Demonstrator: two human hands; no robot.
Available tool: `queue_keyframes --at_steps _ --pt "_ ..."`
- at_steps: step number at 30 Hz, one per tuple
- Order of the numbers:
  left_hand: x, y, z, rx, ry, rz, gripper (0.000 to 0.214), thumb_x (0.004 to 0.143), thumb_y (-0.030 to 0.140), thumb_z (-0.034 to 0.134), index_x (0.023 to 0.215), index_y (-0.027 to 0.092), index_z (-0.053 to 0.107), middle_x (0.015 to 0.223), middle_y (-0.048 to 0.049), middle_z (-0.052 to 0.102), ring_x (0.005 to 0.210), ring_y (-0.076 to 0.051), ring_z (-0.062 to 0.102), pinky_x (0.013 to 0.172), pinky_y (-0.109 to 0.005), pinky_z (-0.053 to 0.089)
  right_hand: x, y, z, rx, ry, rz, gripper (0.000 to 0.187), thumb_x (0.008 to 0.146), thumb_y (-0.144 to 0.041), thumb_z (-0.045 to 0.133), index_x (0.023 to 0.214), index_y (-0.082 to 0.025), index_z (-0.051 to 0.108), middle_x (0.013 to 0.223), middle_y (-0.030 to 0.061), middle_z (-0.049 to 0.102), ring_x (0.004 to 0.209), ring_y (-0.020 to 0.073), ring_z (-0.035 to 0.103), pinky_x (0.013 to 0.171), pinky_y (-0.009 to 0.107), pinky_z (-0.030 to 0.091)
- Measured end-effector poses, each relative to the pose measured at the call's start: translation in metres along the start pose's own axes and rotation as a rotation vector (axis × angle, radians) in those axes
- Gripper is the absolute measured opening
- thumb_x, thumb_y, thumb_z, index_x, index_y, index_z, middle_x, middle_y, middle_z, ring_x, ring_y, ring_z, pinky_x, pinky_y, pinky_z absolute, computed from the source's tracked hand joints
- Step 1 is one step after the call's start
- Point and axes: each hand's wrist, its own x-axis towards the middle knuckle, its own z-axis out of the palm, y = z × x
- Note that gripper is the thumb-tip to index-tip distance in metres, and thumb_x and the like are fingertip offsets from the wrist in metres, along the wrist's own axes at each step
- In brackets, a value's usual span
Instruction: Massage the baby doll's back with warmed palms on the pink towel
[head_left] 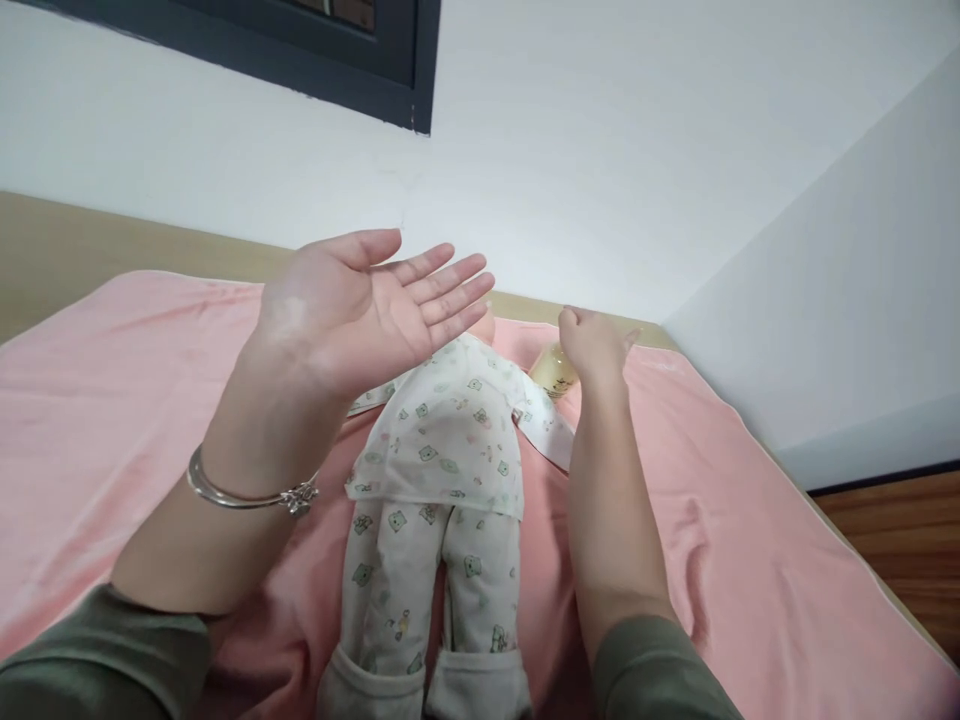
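Note:
My left hand (pixel 367 305) is held palm up with its fingers stretched out, and nothing lies on it. A silver bangle (pixel 247 497) circles that wrist. Farther off to the right, my right hand (pixel 595 345) is closed at the upper end of a clear bottle (pixel 553 370) of pale yellow liquid, which leans and has dark lettering. Between my arms lies a small baby-sized figure in a white printed top (pixel 450 440) and matching trousers (pixel 405 580). My left hand mostly hides its head, so I cannot tell whether it is a doll.
A pink sheet (pixel 720 530) with folds covers the surface under the figure. Behind it runs a wooden edge (pixel 150 235) against the white wall (pixel 600 150). A dark window frame (pixel 375 60) is at upper left, and brown wood (pixel 900 540) shows at lower right.

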Motion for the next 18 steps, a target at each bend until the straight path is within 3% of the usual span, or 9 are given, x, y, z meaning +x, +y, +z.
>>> queue_keyframes --at_steps 6,9,14,18 --pt "0.0 0.004 0.005 -0.12 -0.086 0.02 0.053 0.105 0.044 0.02 0.139 0.026 0.057 0.134 -0.0087 0.064 0.145 -0.038 0.049 0.101 -0.064 0.053 -0.007 -0.007 -0.004 -0.169 0.038 0.004 0.052 0.097 -0.027 0.022 0.106 -0.021 0.073 0.118 0.0171 0.073 0.117 0.0367 0.064 0.111 0.081 0.02" --pt "0.0 0.005 0.015 -0.071 -0.045 0.013 0.05 0.104 0.042 0.024 0.133 0.025 0.061 0.135 -0.009 0.064 0.146 -0.039 0.048 0.102 -0.064 0.054 -0.014 -0.011 -0.002 -0.208 0.062 -0.029 0.054 0.102 -0.031 0.02 0.12 -0.019 0.069 0.137 0.0198 0.064 0.137 0.0425 0.05 0.111 0.084 0.018" --pt "-0.003 0.003 0.031 -0.145 -0.08 -0.023 0.048 0.104 0.041 0.025 0.128 0.022 0.063 0.134 -0.0106 0.064 0.145 -0.039 0.05 0.102 -0.065 0.055 -0.022 -0.019 0.003 -0.226 0.054 -0.109 0.058 0.105 -0.042 0.022 0.151 -0.017 0.047 0.161 0.0197 0.043 0.152 0.0471 0.031 0.113 0.085 0.017" --pt "-0.003 -0.008 0.04 -0.218 -0.081 -0.042 0.05 0.104 0.048 0.026 0.126 0.021 0.063 0.133 -0.0108 0.066 0.141 -0.037 0.054 0.102 -0.061 0.057 -0.023 -0.018 -0.006 -0.246 -0.09 -0.04 0.066 0.104 -0.05 0.03 0.161 -0.017 0.031 0.17 0.0196 0.024 0.157 0.0493 0.017 0.114 0.087 0.01"
